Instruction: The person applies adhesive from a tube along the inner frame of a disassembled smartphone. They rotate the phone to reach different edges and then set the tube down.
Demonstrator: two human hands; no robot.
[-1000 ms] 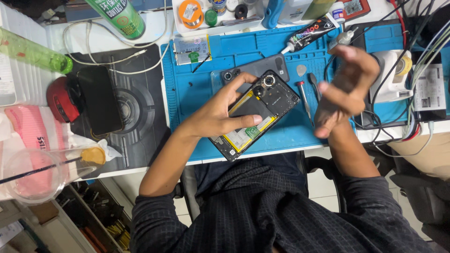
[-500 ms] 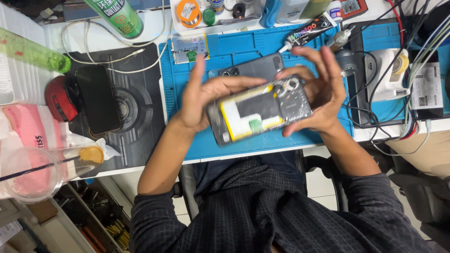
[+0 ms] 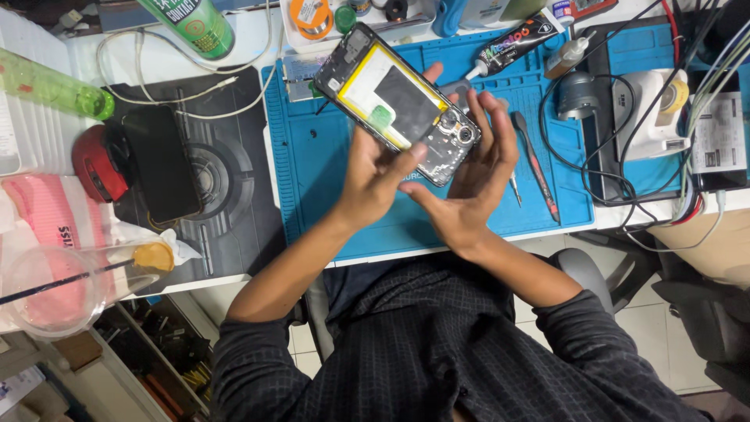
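Note:
An opened phone (image 3: 394, 100), back cover off, shows a yellow-edged battery bay and its camera lenses. It is lifted above the blue work mat (image 3: 320, 180) and tilted, its far end pointing up-left. My left hand (image 3: 373, 181) grips its lower edge from below, thumb across the camera end. My right hand (image 3: 469, 186) is beside it with fingers spread, fingertips touching the phone's right end near the lenses.
A screwdriver (image 3: 534, 166) and small tool lie on the mat's right. A black glue tube (image 3: 516, 43) is at the back. A dark phone (image 3: 160, 162) rests on a black mat at left, by a red mouse (image 3: 95, 168). Cables and a white device (image 3: 652, 101) crowd the right.
The phone rose off the mat and swung from lying across both hands to tilting up-left. My left hand now carries it; my right hand opened beside it.

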